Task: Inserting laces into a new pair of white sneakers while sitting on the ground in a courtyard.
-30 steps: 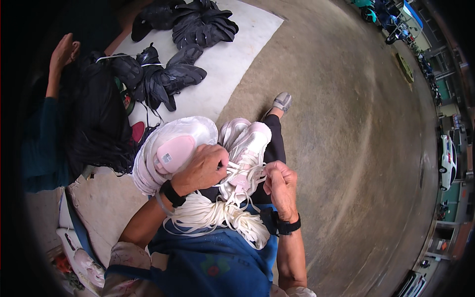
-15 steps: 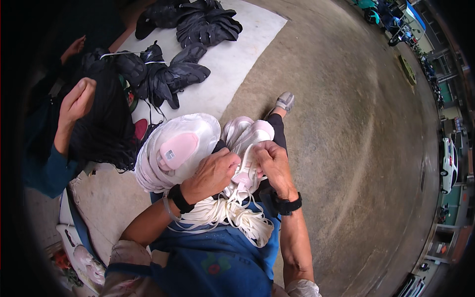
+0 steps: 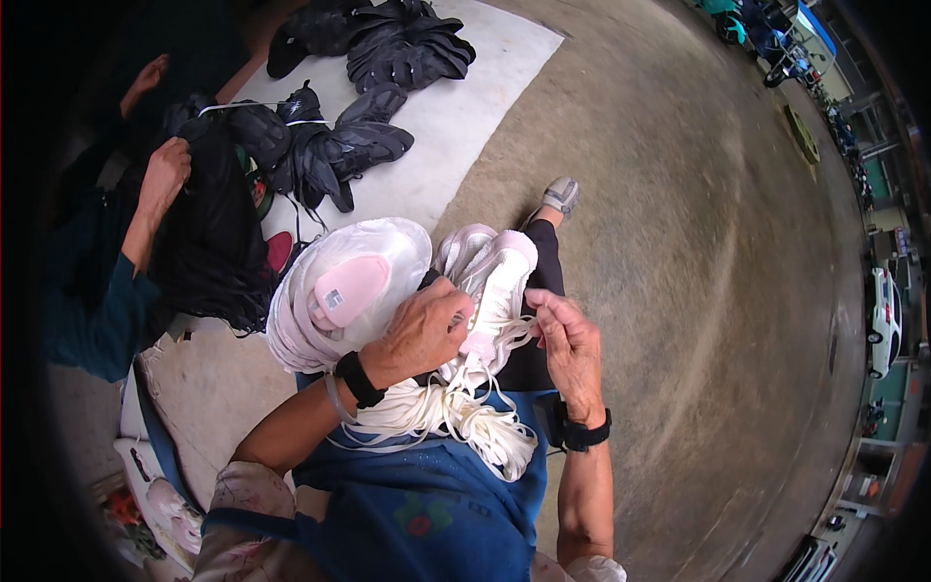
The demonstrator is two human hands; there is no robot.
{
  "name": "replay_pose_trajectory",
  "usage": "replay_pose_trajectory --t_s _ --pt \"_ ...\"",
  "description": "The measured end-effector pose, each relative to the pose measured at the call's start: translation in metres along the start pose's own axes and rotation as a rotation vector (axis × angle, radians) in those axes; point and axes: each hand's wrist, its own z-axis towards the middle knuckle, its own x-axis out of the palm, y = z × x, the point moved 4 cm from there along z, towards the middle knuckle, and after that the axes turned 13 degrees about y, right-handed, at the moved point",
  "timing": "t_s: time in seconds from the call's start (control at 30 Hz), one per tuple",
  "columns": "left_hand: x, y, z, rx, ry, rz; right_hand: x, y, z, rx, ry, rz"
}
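Note:
A white and pink shoe upper [image 3: 501, 281] lies across my lap, with white lace threaded in rows along its front. On its left side my left hand [image 3: 424, 332] is closed, its fingers curled at the shoe's edge; what they hold is hidden. My right hand [image 3: 567, 344] stands just right of the shoe, thumb and finger pinching a white shoelace [image 3: 517, 335] that runs out from the eyelets. Another pale upper [image 3: 464, 247] lies alongside. A loose bundle of white laces [image 3: 495, 436] rests on my blue apron [image 3: 388, 504] below the shoe.
Left of my hands is a stack of white and pink uppers [image 3: 398, 252]. Black uppers [image 3: 339, 145] lie on a white sheet [image 3: 485, 78] further off. A co-worker's hand [image 3: 167, 173] is over black material at the left. Parked vehicles, including a white car [image 3: 882, 320], line the far right.
My right hand has moved right, away from the shoe, drawing the lace out with it. My left hand has stayed nearly in place. The co-worker's near hand has shifted.

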Motion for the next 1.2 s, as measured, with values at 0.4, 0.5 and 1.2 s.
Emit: replay_pose_trajectory --t_s 0.4,0.5,1.2 --pt "0.006 0.004 0.006 0.026 -0.008 0.050 -0.005 -0.004 0.024 0.098 -0.104 -0.170" --pt "0.003 0.007 0.003 -0.034 0.019 -0.044 -0.010 -0.024 0.003 0.172 -0.097 -0.269" --pt "0.005 0.014 0.002 0.010 0.079 -0.049 0.021 -0.019 0.000 -0.140 -0.069 -0.671"
